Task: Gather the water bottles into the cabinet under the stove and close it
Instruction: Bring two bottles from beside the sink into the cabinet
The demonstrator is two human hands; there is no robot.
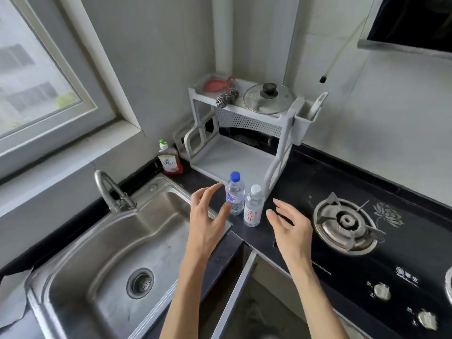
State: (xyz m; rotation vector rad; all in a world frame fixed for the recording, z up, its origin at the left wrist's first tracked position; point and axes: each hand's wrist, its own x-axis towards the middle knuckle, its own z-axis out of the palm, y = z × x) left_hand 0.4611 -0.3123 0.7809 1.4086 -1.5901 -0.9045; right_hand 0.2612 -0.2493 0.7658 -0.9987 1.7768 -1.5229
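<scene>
Two clear plastic water bottles stand upright on the black stone desk, side by side and touching or nearly so, in the strip between the sink and the stove. One is a ribbed bottle with a blue cap (235, 193); the other is a smooth bottle with a white cap and red lettering (253, 206), set just nearer the front edge of the desk. Both are directly in front of the white plastic two-tier rack (242, 143) that fills the back corner of the desk.

A person's left hand (208, 216) hangs just beside the blue-capped bottle on its sink side, fingers spread and curved, thumb close to the bottle's lower body; whether the thumb touches it I cannot tell. It has hold of nothing. The right hand (289, 226) hovers on the stove side of the white-capped bottle, apart from it, fingers loosely parted and also empty.

Below the front edge of the desk, between the two forearms, a cabinet door with a pale metal rim (234, 289) stands swung outward, the dim interior beneath it blurred.

On the rack's top shelf lie a glass pot lid with a black knob (269, 99), a steel scouring ball (223, 99) and a red item I cannot identify. An orange dish-soap bottle with a green cap (169, 159) stands at the back edge beside the stainless steel sink (117, 241). The round gas burner (347, 223) sits in the black glass stove.
</scene>
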